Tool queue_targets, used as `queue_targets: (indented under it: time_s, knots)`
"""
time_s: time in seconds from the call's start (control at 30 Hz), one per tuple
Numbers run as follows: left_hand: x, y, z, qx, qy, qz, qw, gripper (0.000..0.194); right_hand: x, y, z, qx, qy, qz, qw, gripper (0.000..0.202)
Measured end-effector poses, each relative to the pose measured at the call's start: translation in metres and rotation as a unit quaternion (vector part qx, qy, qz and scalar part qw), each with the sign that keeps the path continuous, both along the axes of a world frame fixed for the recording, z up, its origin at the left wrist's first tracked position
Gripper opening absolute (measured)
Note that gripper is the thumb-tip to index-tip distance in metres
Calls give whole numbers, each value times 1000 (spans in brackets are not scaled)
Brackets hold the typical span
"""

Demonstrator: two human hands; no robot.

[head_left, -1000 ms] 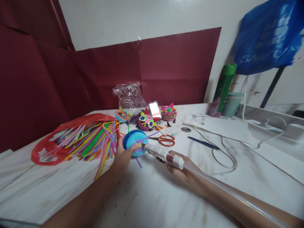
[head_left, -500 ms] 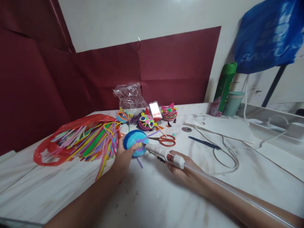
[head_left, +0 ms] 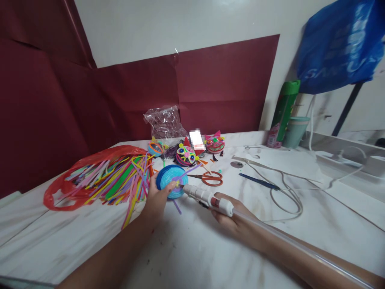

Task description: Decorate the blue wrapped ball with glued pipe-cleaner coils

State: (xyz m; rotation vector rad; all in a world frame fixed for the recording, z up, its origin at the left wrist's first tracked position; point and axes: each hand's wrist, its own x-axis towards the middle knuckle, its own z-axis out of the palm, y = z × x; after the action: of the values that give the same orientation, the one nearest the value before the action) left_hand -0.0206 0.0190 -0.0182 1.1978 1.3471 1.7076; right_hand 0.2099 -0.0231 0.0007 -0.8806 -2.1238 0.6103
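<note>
1. L hand (head_left: 157, 196) grasping round two-tone blue coiled piece (head_left: 172, 173), fingers at its L edge, thumb over front nr yellow-and-purple centre. Piece is held above white marbled tabletop (head_left: 192, 249), or just on it; can't tell which.
2. R hand (head_left: 230, 214) wrapped round white plastic glue gun (head_left: 200, 194); nozzle at piece's centre, v. close to L thumb. Contact w/ surface unclear. Burn risk if nozzle hot & either hand slips.
3. Thin purple fuzzy strip (head_left: 192, 171) crosses piece, ends sticking out upper R & below. Poss. skew if nozzle drags it or thumb lifts early.
4. Long clear stick (head_left: 288, 237) runs back from gun over R forearm. Could lever nozzle off-spot if arm knocks it.
5. Orange-handled metal scissors (head_left: 213, 178) just beyond gun, blades toward piece; snag risk if piece swings R.
6. Loose multicoloured fuzzy strips (head_left: 120, 180) in red plastic bag (head_left: 61, 199), nr L hand; a stray one could catch on wet glue, if any.
</note>
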Motion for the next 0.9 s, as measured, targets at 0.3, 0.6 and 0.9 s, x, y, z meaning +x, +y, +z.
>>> queue_targets:
  time_s: [0.3, 0.6, 0.9]
  knots:
    - [0, -1, 2, -6, -7, -3, 1000, 65, 0, 2, -2, 28, -8, -4, 1000, 12]
    - [2, -3, 6, -7, -6, 15, 1000, 60, -4, 1, -3, 53, -27, -15, 998, 16]
    - [3, -3, 6, 1, -12, 0, 1000, 63, -5, 5, -12, 86, -57, -18, 995, 9]
